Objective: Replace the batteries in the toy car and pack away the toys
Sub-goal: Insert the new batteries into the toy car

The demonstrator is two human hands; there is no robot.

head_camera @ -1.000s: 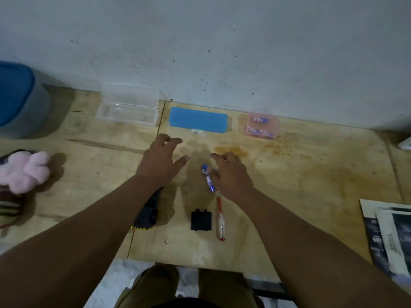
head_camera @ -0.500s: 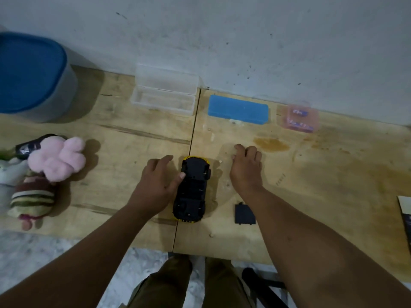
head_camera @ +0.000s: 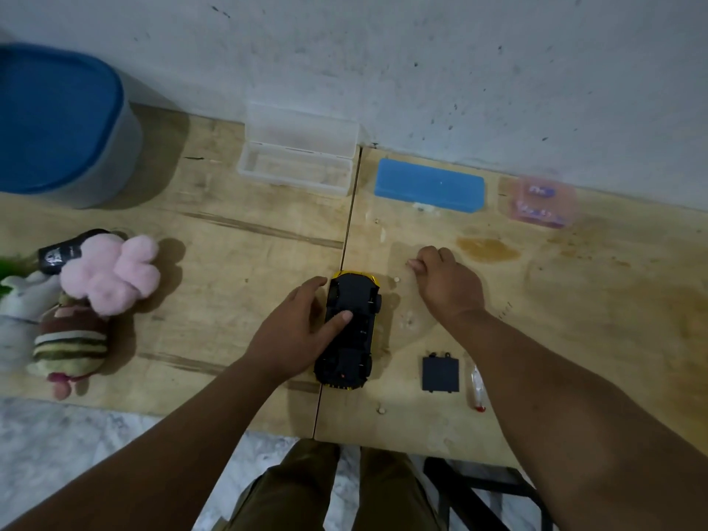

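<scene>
While the toy car (head_camera: 350, 329) lies upside down at the seam of the wooden table (head_camera: 230, 293), the left hand (head_camera: 293, 331) rests against its left side, thumb pressed on the underside. Right of it, the right hand (head_camera: 446, 285) hovers with fingers curled; any contents cannot be determined. A black battery cover (head_camera: 440, 374) lies near the front edge, a screwdriver (head_camera: 477, 389) just beside it.

Left hand (head_camera: 293, 335) lies flat, thumb out; right hand (head_camera: 448, 283) curled.
</scene>
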